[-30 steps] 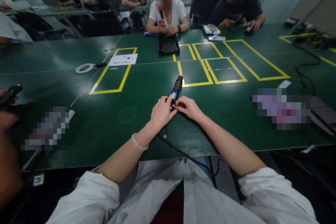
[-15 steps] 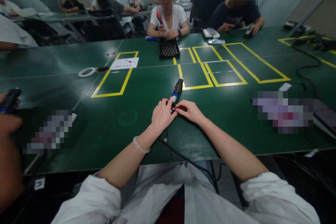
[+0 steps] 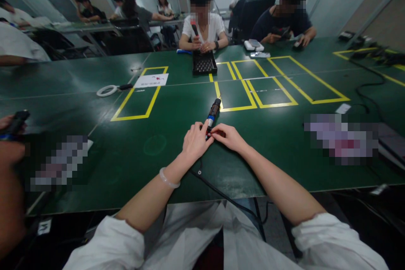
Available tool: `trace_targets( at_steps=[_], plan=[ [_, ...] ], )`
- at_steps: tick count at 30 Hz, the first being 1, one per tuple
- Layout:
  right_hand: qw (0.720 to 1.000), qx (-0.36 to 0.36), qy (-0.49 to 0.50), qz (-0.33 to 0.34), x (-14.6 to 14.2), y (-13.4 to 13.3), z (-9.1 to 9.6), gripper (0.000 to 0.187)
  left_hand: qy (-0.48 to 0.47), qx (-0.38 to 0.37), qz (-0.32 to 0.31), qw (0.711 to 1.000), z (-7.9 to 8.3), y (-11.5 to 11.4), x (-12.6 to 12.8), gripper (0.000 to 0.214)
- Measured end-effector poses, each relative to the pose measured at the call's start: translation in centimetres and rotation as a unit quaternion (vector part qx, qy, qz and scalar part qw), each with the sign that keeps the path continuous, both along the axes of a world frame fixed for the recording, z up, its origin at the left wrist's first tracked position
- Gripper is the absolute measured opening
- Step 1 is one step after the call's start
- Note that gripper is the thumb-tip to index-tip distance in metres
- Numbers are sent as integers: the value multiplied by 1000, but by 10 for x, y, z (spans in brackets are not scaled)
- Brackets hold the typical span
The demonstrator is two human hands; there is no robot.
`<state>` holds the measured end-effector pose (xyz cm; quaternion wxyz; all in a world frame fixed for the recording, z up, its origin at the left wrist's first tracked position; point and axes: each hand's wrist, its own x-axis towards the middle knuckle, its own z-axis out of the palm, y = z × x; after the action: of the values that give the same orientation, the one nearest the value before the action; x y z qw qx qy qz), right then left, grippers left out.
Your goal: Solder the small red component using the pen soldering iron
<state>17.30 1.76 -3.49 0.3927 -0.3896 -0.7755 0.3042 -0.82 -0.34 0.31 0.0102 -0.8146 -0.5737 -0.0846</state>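
Observation:
An electric screwdriver, dark with a blue and silver band, lies on the green table with its thin bit pointing away from me. My left hand is closed round its rear part, the index finger stretched along the body. At that same rear end, the fingertips of my right hand are pinched together beside a small red and white detail. What exactly the right fingertips grip is too small and covered to make out. A black cord runs from under my left hand over the table's near edge.
Yellow tape outlines mark the green table. Across from me, a person's hands work over a black tray. A white sheet and a white ring-shaped tool lie to the left. A co-worker's hand holds a dark tool at far left.
The view has tilted up slightly, so everything sits a little lower. Both hands stay at the screwdriver's rear end, with barely any finger movement.

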Motion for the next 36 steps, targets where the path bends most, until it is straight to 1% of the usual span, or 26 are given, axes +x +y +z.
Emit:
trace_targets(
  at_steps=[3, 6, 11, 15, 20, 26, 31, 36],
  plan=[
    [1000, -6, 2, -5, 2, 0, -1, 13, 7, -2, -6, 1000, 0, 2, -4, 63],
    [1000, -8, 0, -7, 3, 1, -1, 15, 19, 8, -12, 1000, 0, 3, -15, 65],
    [1000, -9, -3, -14, 4, 2, 1, 14, 54, 17, 9, 998, 1, 9, -48, 66],
    [1000, -11, -8, -16, 5, 2, 1, 14, 81, 14, 55, 995, 2, 18, -89, 68],
    [1000, -9, -10, -15, 5, 2, -2, 14, 97, 19, 129, 987, 3, 35, -155, 69],
    [1000, -8, -16, -14, 3, 2, -3, 13, 132, -13, 221, 966, 12, 56, -229, 68],
    [1000, -8, -21, -16, 2, 1, -3, 14, 167, -42, 295, 940, 17, 71, -275, 68],
    [1000, -6, -22, -17, 2, 2, -4, 14, 155, -84, 351, 919, 20, 85, -307, 66]
  ],
)
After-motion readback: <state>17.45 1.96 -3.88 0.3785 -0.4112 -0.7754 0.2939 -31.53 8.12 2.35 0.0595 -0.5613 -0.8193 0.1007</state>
